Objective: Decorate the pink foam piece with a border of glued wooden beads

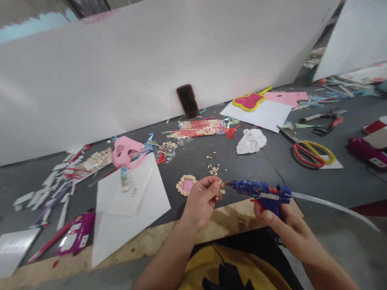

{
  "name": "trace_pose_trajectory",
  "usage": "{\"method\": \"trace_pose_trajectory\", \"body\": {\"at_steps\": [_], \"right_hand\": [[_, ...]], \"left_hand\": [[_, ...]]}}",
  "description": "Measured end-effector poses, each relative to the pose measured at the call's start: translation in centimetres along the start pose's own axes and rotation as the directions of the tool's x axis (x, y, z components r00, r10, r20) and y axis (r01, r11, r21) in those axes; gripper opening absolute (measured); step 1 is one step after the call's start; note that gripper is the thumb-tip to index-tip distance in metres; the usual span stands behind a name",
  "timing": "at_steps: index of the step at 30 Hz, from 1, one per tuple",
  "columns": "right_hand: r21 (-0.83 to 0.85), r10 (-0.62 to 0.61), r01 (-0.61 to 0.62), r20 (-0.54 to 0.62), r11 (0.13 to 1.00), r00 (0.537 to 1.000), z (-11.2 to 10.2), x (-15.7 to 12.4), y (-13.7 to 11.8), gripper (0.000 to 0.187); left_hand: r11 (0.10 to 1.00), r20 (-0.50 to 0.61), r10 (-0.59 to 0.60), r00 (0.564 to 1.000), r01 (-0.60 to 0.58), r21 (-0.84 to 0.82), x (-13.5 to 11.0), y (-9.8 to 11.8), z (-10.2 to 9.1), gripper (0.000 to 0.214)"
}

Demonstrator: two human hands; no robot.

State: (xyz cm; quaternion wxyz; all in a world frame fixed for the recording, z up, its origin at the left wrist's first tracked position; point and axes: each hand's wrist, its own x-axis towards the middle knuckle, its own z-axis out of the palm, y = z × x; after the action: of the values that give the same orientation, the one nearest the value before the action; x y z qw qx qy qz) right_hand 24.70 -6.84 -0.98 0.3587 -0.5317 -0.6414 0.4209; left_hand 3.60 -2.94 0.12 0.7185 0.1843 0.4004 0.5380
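Observation:
My right hand (282, 225) grips a blue glue gun (261, 193), its nozzle pointing left. My left hand (202, 199) pinches a tiny pale bead (219, 182) right at the nozzle tip. Just left of that hand a small pink heart ringed with pale beads (186, 185) lies on the grey tabletop. More loose beads (214, 169) are scattered beyond my fingers. A clear glue stick (332, 206) trails from the back of the gun to the right.
White sheets (127, 205) lie at the left beside a pink cut-out mask (127, 152). Red and yellow scissors (313, 153), a crumpled white cloth (250, 141), bundled sticks (199, 128) and a phone (188, 100) leaning on the white board lie farther back. Paper strips (54, 189) litter the far left.

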Motion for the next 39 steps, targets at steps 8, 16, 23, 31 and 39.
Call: {"method": "trace_pose_trajectory", "body": {"at_steps": [8,16,23,31,39], "right_hand": [[-0.047,0.002,-0.001,0.034,0.999,0.999,-0.2,0.2,-1.0,0.041],[0.266,0.015,-0.033,0.071,0.963,0.997,-0.1,0.4,-1.2,0.033],[0.675,0.046,-0.238,0.290,0.699,0.956,0.0,0.4,-0.9,0.037],[0.782,0.118,-0.304,0.288,0.544,0.950,0.5,0.8,-1.4,0.034],[0.837,0.026,-0.300,0.325,0.457,0.945,0.1,0.8,-1.3,0.046]], "left_hand": [[1.000,0.005,-0.003,1.000,0.003,-0.001,0.0,0.0,0.0,0.027],[1.000,0.004,0.002,1.000,-0.002,-0.004,0.0,0.1,-0.1,0.025],[1.000,-0.002,0.013,1.000,-0.013,-0.002,-0.2,-0.2,-0.5,0.021],[1.000,0.016,0.001,1.000,-0.002,0.026,-0.4,-0.6,-1.0,0.015],[1.000,0.005,-0.009,1.000,0.009,0.029,-0.6,-0.6,-1.1,0.015]]}}
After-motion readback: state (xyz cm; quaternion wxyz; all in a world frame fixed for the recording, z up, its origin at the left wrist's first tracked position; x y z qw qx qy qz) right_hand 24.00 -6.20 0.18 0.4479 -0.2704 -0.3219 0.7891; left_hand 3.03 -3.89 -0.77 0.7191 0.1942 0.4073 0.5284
